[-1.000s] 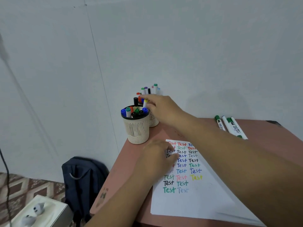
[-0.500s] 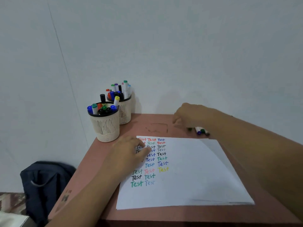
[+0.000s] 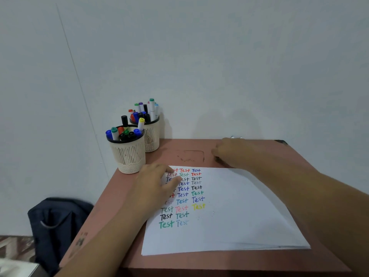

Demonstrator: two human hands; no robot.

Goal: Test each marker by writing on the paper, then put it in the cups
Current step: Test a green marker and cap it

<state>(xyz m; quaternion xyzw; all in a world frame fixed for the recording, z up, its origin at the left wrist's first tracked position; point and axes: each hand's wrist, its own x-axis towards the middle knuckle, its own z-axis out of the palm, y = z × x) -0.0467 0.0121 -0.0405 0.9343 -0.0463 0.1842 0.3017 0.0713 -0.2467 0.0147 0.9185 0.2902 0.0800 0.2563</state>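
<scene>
- Your left hand [image 3: 157,184] lies flat on the paper [image 3: 229,212], fingers relaxed and spread over the top-left rows of writing, holding nothing.
- Your right hand [image 3: 229,152] reaches to the far edge of the table [image 3: 259,260], back toward the camera. Small white tips of the markers [image 3: 236,137] show just past your knuckles, but your fingers are hidden, so you cannot tell whether they grip anything.
- The paper sits on the reddish-brown table, filled at its left with the word "Test" in red, blue, black, green, pink and yellow.
- The two ribbed cream cups stand at the table's far-left corner: the near cup [image 3: 128,154] touches or nearly touches the far cup [image 3: 152,136] by the wall. Both are packed with upright capped markers.
- A dark backpack [image 3: 58,218] sits on the floor left of the table.
</scene>
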